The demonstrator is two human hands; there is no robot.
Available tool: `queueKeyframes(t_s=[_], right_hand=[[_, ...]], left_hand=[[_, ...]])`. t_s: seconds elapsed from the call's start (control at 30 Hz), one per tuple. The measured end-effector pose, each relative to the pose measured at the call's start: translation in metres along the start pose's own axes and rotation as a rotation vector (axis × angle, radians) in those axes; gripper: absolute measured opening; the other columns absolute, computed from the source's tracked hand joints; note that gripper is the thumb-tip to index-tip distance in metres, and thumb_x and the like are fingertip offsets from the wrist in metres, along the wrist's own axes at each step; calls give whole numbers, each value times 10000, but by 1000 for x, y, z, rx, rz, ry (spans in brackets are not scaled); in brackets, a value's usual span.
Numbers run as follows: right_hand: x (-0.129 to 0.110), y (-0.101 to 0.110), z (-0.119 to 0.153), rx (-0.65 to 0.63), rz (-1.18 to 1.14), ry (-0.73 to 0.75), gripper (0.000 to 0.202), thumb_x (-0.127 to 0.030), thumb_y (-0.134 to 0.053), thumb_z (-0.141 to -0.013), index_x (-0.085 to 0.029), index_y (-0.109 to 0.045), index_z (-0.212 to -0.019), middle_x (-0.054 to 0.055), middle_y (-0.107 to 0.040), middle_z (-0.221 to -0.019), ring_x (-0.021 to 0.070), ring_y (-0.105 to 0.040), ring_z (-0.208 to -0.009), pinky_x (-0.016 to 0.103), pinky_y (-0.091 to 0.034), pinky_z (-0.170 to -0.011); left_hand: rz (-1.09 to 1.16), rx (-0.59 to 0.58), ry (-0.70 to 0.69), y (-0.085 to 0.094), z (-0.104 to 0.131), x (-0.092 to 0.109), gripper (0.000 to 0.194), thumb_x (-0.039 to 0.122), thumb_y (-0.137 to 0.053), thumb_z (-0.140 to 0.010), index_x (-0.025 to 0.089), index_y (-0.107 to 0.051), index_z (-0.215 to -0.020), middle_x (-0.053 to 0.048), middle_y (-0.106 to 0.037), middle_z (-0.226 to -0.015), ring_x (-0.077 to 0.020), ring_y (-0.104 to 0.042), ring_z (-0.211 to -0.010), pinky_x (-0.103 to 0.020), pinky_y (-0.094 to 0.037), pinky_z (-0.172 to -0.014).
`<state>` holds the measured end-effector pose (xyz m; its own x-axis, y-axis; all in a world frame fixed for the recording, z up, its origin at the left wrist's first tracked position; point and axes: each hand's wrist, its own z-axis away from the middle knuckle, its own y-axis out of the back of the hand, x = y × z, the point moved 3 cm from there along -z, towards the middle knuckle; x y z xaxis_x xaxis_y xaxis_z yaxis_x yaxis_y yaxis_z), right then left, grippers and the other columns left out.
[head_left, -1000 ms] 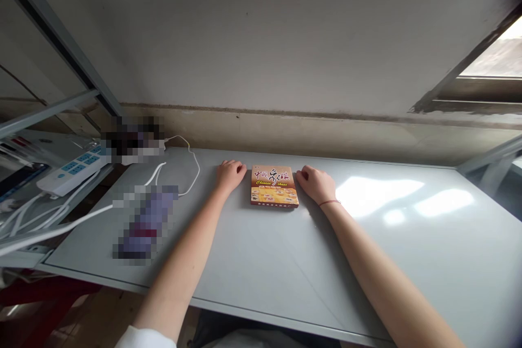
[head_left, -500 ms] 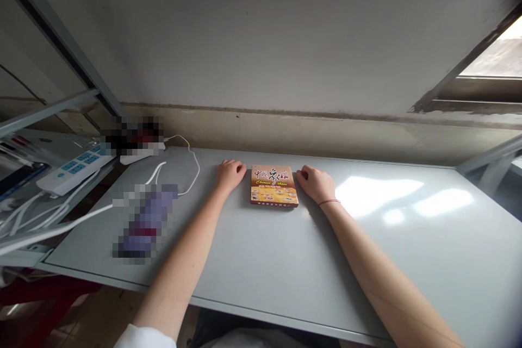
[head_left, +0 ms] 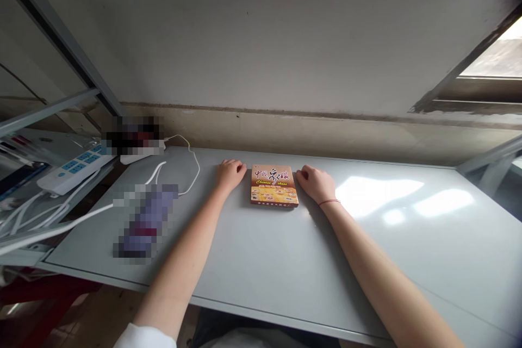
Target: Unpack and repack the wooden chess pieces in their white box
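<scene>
A Chinese chess box (head_left: pixel 274 187) with an orange and brown printed lid lies flat and closed on the grey tabletop (head_left: pixel 261 261). Just left of it my left hand (head_left: pixel 231 175) rests on the table, its fingers curled into a loose fist. My right hand (head_left: pixel 316 182), with a thin red string at the wrist, rests at the box's other side, also curled. Small gaps separate both hands from the box, and neither appears to hold anything.
On the left lie a blurred purple object (head_left: pixel 149 220) and a white cable (head_left: pixel 199 168). A white power strip (head_left: pixel 75 167) with blue sockets sits beyond the table's left edge. A wall (head_left: pixel 261 38) rises behind the table. Light glares on the right of the tabletop.
</scene>
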<state>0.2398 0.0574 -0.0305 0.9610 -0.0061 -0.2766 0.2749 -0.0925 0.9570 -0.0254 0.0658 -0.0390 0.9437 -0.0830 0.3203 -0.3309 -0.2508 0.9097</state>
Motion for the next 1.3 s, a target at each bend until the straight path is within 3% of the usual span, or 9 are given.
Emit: queueKeyframes(t_s=[1.3], right_hand=[[1, -1, 0, 6, -11, 3, 269, -363, -415, -851, -212, -576, -698, 43, -636, -719, 151, -464, -603, 255, -208, -511]], left_hand=[[6, 2, -12, 2, 1, 1, 288, 287, -464, -880, 200, -615, -650, -41, -660, -761, -201, -555, -791, -297, -369, -712]])
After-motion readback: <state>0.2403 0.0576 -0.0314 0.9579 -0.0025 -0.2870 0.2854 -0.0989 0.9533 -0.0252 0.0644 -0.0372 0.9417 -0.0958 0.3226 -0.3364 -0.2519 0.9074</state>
